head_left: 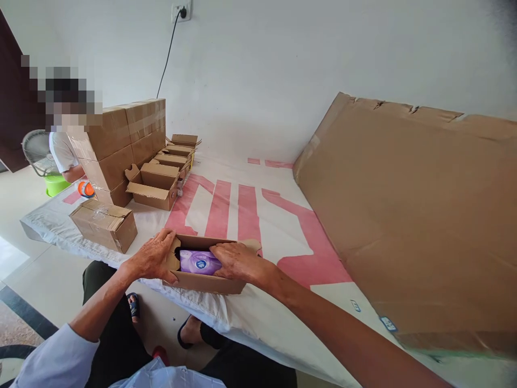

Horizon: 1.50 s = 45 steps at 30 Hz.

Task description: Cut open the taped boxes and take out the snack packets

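A small open cardboard box (210, 281) sits at the near edge of a white and pink sheet (242, 210). Inside it lies a purple packet (197, 261) with a blue round label. My left hand (155, 257) grips the box's left end, fingers curled over the side flap. My right hand (234, 261) rests on the right part of the box, fingers lying over the packet and the box rim.
Several open cardboard boxes (155, 183) stand in a row at the back left beside a stack of taped cartons (121, 140). A sealed carton (104, 223) lies near left. A large flat cardboard sheet (412, 215) leans at right. Another person (64, 151) sits behind the cartons.
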### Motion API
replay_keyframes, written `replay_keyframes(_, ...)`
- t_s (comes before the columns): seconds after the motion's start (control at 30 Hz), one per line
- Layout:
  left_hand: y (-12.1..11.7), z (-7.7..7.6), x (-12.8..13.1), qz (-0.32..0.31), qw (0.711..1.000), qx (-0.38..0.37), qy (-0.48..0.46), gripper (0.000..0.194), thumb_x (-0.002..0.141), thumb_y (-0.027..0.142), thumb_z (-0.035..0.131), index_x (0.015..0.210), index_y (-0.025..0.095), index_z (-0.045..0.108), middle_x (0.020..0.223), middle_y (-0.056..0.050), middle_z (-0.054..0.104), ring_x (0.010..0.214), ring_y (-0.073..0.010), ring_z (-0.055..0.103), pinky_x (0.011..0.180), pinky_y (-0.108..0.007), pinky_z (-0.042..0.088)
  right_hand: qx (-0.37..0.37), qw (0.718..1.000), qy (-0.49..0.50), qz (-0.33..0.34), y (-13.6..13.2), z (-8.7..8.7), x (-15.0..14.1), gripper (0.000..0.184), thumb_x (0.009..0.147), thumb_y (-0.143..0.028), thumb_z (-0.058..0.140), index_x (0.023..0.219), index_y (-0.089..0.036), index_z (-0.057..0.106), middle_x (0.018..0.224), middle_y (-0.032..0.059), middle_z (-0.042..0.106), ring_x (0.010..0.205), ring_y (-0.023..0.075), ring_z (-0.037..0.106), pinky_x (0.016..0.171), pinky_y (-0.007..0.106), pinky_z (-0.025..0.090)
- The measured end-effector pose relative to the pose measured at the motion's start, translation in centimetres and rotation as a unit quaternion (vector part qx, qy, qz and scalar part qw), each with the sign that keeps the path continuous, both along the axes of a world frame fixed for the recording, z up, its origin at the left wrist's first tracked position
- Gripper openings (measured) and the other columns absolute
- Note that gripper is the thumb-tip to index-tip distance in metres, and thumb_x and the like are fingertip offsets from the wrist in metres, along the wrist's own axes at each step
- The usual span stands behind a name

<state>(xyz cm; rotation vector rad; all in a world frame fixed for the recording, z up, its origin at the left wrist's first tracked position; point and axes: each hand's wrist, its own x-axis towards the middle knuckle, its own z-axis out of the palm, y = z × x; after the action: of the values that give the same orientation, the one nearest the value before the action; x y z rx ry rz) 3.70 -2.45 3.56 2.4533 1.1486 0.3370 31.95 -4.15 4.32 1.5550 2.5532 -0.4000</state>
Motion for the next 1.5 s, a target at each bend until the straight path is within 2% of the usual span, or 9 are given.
replay_keyframes(0.2, -0.3, 0.0, -0.9, 0.001, 1.000, -0.002, -0.008, 0.128, 0.055, 0.053, 0.098, 0.161, 0.019, 0.034, 0.159, -0.023, 0.040, 0.146, -0.0470, 0.049, 0.119, -0.057, 0.046, -0.015, 1.000, 0.015, -0.001, 0.3, 0.8, -1.5, 0.017, 0.083, -0.028, 0.075, 0.098, -0.019, 0.075, 0.108, 0.0146, 0.079, 0.106, 0.0327, 0.074, 0.086, 0.035, 0.050)
replay_keyframes(0.37, -0.2, -0.1, -0.7, 0.011, 1.000, -0.001, -0.007, 0.126, 0.052, 0.052, 0.100, 0.158, 0.022, 0.039, 0.155, -0.021, 0.044, 0.138, -0.0456, 0.056, 0.114, -0.056, 0.050, -0.007, 0.985, 0.155, -0.078, -1.2, 2.7, 0.0, 0.036, 0.079, -0.028, 0.070, 0.115, -0.021, 0.068, 0.106, 0.0078, 0.077, 0.093, 0.0261, 0.070, 0.078, 0.033, 0.049)
replay_keyframes(0.43, -0.1, 0.0, -0.7, 0.015, 1.000, -0.006, -0.006, 0.126, 0.051, 0.054, 0.100, 0.158, 0.021, 0.041, 0.154, -0.021, 0.045, 0.135, -0.0459, 0.058, 0.112, -0.057, 0.051, -0.028, 0.955, 0.272, -0.112, -1.6, 3.5, 1.3, 0.039, 0.077, -0.033, 0.071, 0.115, -0.023, 0.067, 0.099, 0.0037, 0.076, 0.087, 0.0242, 0.069, 0.074, 0.033, 0.051)
replay_keyframes(0.53, 0.1, 0.3, -0.9, 0.013, 1.000, -0.025, -0.008, 0.133, 0.050, 0.059, 0.100, 0.161, 0.021, 0.038, 0.160, -0.024, 0.042, 0.143, -0.0489, 0.052, 0.116, -0.060, 0.047, -0.059, 0.881, 0.447, -0.143, -1.7, 4.4, 3.2, 0.040, 0.076, -0.044, 0.074, 0.110, -0.023, 0.067, 0.099, 0.0030, 0.076, 0.090, 0.0248, 0.070, 0.076, 0.035, 0.055)
replay_keyframes(0.7, 0.6, 2.3, -0.7, 0.028, 0.992, -0.075, -0.099, 0.130, 0.062, 0.068, 0.094, 0.168, 0.023, 0.033, 0.174, -0.023, 0.030, 0.162, -0.0482, 0.027, 0.130, -0.066, 0.024, -0.054, 0.794, 0.579, -0.174, -0.9, 5.0, 4.2, 0.052, 0.076, -0.056, 0.079, 0.112, -0.021, 0.069, 0.109, 0.0077, 0.077, 0.101, 0.0282, 0.070, 0.085, 0.039, 0.057)
replay_keyframes(0.87, 1.3, 4.4, 1.5, -0.011, 0.913, -0.223, -0.340, 0.106, 0.076, 0.060, 0.089, 0.165, 0.027, 0.043, 0.165, -0.019, 0.051, 0.148, -0.0420, 0.053, 0.117, -0.058, 0.047, -0.079, 0.762, 0.618, -0.176, 0.6, 4.4, 2.7, 0.056, 0.079, -0.061, 0.078, 0.118, -0.023, 0.068, 0.116, 0.0076, 0.076, 0.099, 0.0258, 0.070, 0.083, 0.037, 0.058)
replay_keyframes(1.0, 2.1, 4.3, 3.0, -0.029, 0.848, -0.282, -0.448, 0.081, 0.076, 0.050, 0.092, 0.146, 0.019, 0.065, 0.131, -0.014, 0.076, 0.119, -0.0343, 0.072, 0.101, -0.044, 0.056, -0.070, 0.716, 0.673, -0.172, 1.5, 3.4, 1.2, 0.066, 0.083, -0.071, 0.075, 0.128, -0.025, 0.064, 0.128, 0.0085, 0.073, 0.106, 0.0248, 0.070, 0.086, 0.035, 0.059)
replay_keyframes(1.23, 3.5, 2.6, 3.1, 0.045, 0.795, -0.275, -0.539, 0.060, 0.076, 0.056, 0.091, 0.117, 0.014, 0.078, 0.099, -0.009, 0.078, 0.084, -0.0196, 0.069, 0.079, -0.030, 0.055, -0.118, 0.681, 0.710, -0.134, 2.1, 1.1, -0.4, 0.071, 0.083, -0.073, 0.078, 0.138, -0.030, 0.067, 0.137, 0.0067, 0.070, 0.114, 0.0273, 0.070, 0.086, 0.039, 0.063)
replay_keyframes(1.5, 4.3, 1.9, 3.1, 0.075, 0.792, -0.283, -0.535, 0.060, 0.075, 0.062, 0.090, 0.111, 0.015, 0.079, 0.089, -0.005, 0.073, 0.077, -0.0147, 0.065, 0.072, -0.026, 0.055, -0.099, 0.663, 0.727, -0.150, 3.2, -0.7, -1.1, 0.067, 0.076, -0.078, 0.081, 0.124, -0.031, 0.078, 0.129, 0.0049, 0.075, 0.113, 0.0292, 0.068, 0.080, 0.039, 0.064)
